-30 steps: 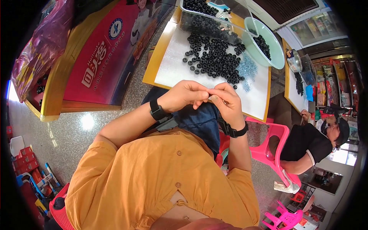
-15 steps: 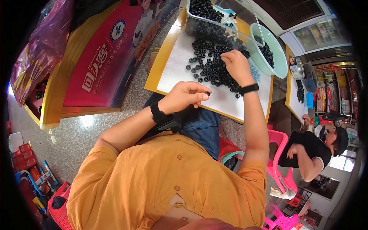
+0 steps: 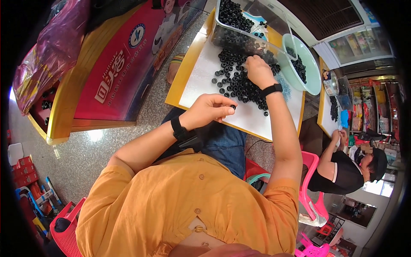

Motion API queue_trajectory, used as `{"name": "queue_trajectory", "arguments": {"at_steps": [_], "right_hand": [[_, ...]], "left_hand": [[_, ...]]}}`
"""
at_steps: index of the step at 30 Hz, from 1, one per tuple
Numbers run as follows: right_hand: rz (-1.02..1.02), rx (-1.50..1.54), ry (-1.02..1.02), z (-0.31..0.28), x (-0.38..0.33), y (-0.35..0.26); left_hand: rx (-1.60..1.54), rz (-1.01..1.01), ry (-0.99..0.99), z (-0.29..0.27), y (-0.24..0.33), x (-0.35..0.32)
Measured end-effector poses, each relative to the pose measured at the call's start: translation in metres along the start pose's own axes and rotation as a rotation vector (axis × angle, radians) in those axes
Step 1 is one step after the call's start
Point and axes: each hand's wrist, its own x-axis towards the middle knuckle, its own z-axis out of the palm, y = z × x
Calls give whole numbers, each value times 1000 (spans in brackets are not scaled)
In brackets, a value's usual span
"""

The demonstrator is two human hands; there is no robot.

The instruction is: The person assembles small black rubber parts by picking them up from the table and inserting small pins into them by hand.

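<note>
My left hand (image 3: pixel 206 113) is closed over the table's near edge, pinching a small black ring-shaped piece (image 3: pixel 233 107) between thumb and fingertips. Farther right, my right hand (image 3: pixel 260 73) reaches into a loose pile of the same black pieces (image 3: pixel 242 88). Its fingers are bent together, and whatever lies between them is hidden. The pieces are round, with a hole in the middle. They lie spread over the white top of a yellow-edged table (image 3: pixel 195 81).
A see-through bin (image 3: pixel 257 37) of black pieces stands at the table's far side, beside a pale green basin (image 3: pixel 314 85) holding more. Small blue bits (image 3: pixel 283 88) lie near the basin. At right, a co-worker in black (image 3: pixel 342 171) sits by another table (image 3: pixel 327 109).
My right hand has shifted slightly left into the pile. My left hand keeps its black piece. The co-worker has brought both hands to the other table. The whole view has moved a little.
</note>
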Motion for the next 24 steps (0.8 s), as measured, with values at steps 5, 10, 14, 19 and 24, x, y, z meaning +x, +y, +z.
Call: {"name": "queue_trajectory", "arguments": {"at_steps": [5, 10, 14, 19, 24], "right_hand": [[61, 475, 183, -18, -41, 0], [294, 1538, 103, -46, -110, -48], [287, 1994, 184, -43, -150, -72], [314, 2143, 278, -35, -175, -93], [294, 2032, 439, -29, -185, -115]], "left_hand": [[11, 12, 27, -1, 0, 0], [11, 35, 12, -1, -1, -2], [24, 25, 8, 7, 2, -7], [90, 84, 1, 17, 1, -12], [233, 194, 14, 23, 3, -16]]}}
